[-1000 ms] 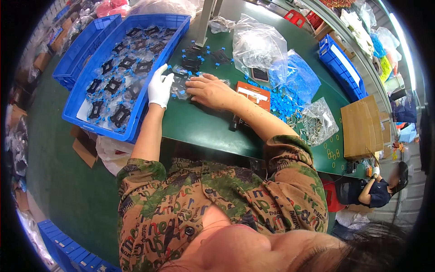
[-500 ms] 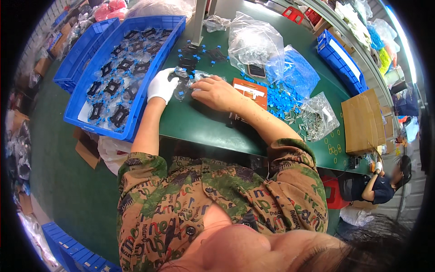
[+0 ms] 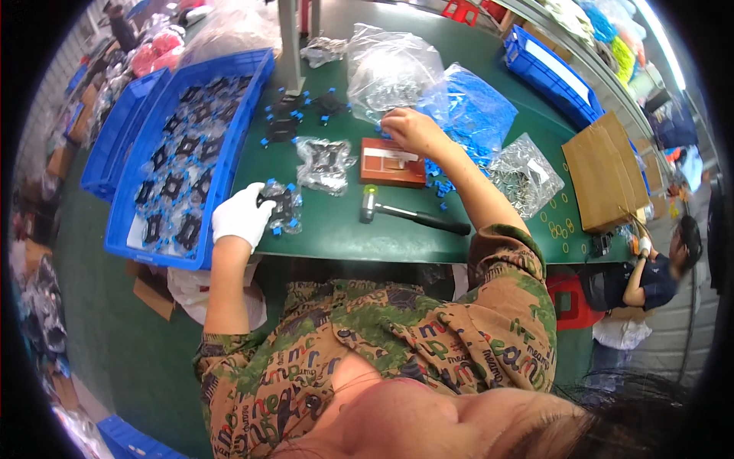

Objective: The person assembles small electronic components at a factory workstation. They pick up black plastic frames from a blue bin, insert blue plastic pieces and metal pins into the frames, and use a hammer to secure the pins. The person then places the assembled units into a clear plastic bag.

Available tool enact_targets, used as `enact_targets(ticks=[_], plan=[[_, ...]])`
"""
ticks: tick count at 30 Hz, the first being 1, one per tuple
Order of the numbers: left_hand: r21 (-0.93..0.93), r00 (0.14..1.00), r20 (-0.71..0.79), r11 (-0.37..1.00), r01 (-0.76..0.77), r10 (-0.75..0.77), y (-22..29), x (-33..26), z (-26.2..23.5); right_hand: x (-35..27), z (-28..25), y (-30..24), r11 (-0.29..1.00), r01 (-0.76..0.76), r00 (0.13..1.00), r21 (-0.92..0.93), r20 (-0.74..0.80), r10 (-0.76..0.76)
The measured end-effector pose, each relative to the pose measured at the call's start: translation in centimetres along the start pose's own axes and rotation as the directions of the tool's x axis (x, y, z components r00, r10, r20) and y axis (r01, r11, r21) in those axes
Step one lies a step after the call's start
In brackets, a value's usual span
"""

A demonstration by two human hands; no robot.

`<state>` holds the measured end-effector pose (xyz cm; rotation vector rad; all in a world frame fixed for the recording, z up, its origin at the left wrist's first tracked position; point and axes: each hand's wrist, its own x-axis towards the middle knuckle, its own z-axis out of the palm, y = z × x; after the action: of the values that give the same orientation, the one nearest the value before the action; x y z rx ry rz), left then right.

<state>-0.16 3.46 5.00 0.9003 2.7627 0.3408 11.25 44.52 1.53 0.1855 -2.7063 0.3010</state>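
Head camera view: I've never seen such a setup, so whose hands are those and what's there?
No machine here: these are a person's two hands, seen from above by a wide fisheye camera worn on the head. The gloved left hand is at a plastic-wrapped black frame with blue caps; I can't tell if it grips it. The bare right hand is by a red-brown block; whether it holds anything is hidden. On the green table lie a hammer, a bag of blue pieces and a bag of metal pins. A blue bin at left holds more frames.
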Motion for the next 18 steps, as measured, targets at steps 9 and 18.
enact_targets(ticks=[9,18], plan=[[0.242,0.869,-0.312,0.917,-0.318,0.384,0.7,10.7,-2.6,2.9,4.1,8.5,0.931,-0.312,0.938,-0.188,-0.219,0.27],[0.291,0.947,-0.033,0.909,-0.297,0.32,0.9,19.3,-1.6,3.8,4.8,9.2,0.879,-0.455,0.889,-0.146,-0.142,0.436]])
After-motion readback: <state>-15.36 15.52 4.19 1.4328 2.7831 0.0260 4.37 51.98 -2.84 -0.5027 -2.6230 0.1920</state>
